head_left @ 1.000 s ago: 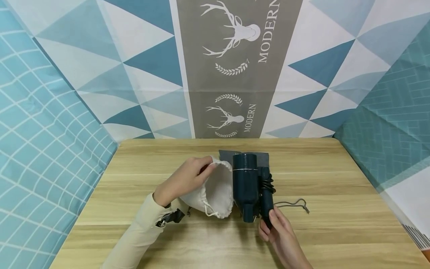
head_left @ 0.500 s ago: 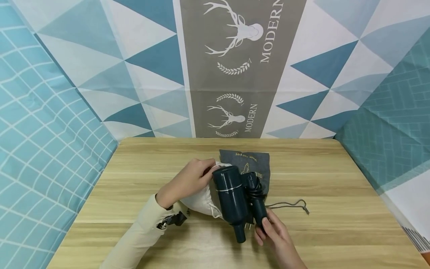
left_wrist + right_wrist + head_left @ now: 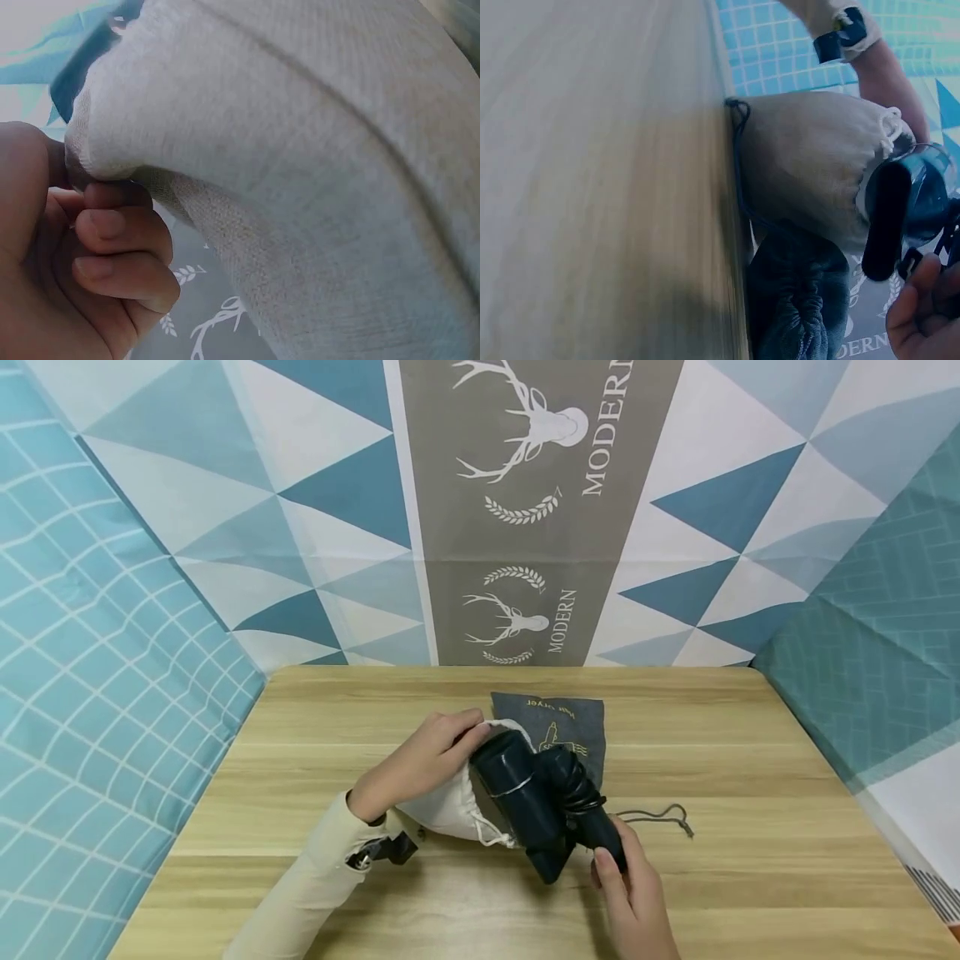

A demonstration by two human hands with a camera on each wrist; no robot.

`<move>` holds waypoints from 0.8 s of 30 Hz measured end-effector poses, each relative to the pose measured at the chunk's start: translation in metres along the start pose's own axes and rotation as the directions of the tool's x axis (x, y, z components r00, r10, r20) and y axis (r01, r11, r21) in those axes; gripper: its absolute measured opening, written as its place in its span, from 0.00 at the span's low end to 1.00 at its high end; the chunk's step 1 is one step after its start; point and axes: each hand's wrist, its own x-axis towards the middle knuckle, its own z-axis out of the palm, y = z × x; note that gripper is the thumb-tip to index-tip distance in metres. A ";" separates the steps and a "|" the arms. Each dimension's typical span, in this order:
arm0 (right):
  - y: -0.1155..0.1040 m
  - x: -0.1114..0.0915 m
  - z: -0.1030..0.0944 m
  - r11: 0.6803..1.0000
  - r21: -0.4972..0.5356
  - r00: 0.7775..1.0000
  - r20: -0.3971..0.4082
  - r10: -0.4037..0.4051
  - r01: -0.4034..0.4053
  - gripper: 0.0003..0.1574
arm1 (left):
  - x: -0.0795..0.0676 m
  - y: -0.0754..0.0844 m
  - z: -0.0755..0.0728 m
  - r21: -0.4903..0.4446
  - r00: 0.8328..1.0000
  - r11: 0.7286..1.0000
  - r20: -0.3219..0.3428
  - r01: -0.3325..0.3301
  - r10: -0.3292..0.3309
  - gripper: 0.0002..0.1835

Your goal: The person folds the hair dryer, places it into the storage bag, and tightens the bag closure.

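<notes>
My left hand (image 3: 412, 770) pinches the rim of a white drawstring cloth bag (image 3: 438, 806), keeping its mouth spread. Up close in the left wrist view, the bag's cloth (image 3: 300, 142) hangs from those curled fingers. My right hand (image 3: 639, 893) grips the end of the handle of a dark teal hair dryer (image 3: 528, 810), whose black cord is wound round the handle. The dryer's wide end is tilted to the left at the bag's mouth. From the right wrist, the bag (image 3: 802, 150) appears behind the dryer (image 3: 926, 199); how deep the dryer sits is unclear.
A flat dark grey pouch (image 3: 588, 718) printed "Hair Dryer" lies behind the dryer, its grey drawstring (image 3: 660, 815) trailing right. All this is on a wooden table (image 3: 750, 860) with patterned cloth walls (image 3: 337, 527) behind and at the sides.
The hair dryer has swung from upright, beside the bag, to a leftward tilt with its wide end at the bag's mouth. More of the grey pouch shows. The left hand keeps its hold on the rim.
</notes>
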 end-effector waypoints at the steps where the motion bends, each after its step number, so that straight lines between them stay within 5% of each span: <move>1: 0.000 -0.001 0.001 0.997 -0.066 0.998 -0.025 -0.050 0.048 0.21 | 0.000 0.001 0.000 -0.006 1.000 1.000 -0.001 -0.001 0.001 0.14; 6: 0.000 -0.002 0.008 0.938 -0.281 0.971 -0.070 -0.231 0.203 0.27 | -0.004 0.004 0.000 0.012 1.000 1.000 0.002 -0.006 0.006 0.15; 11: -0.001 -0.003 0.009 0.875 -0.361 0.934 -0.031 -0.357 0.322 0.30 | -0.005 0.006 0.001 0.056 1.000 0.998 0.004 -0.015 0.014 0.16; 21: -0.007 0.003 0.000 0.696 -0.514 0.833 0.070 -0.548 0.501 0.27 | -0.008 0.020 0.002 0.099 0.997 0.993 0.044 -0.063 0.059 0.16; 24: -0.006 0.005 0.000 0.673 -0.533 0.820 0.073 -0.567 0.512 0.28 | -0.007 0.026 0.000 0.140 0.994 0.985 0.048 -0.105 0.099 0.16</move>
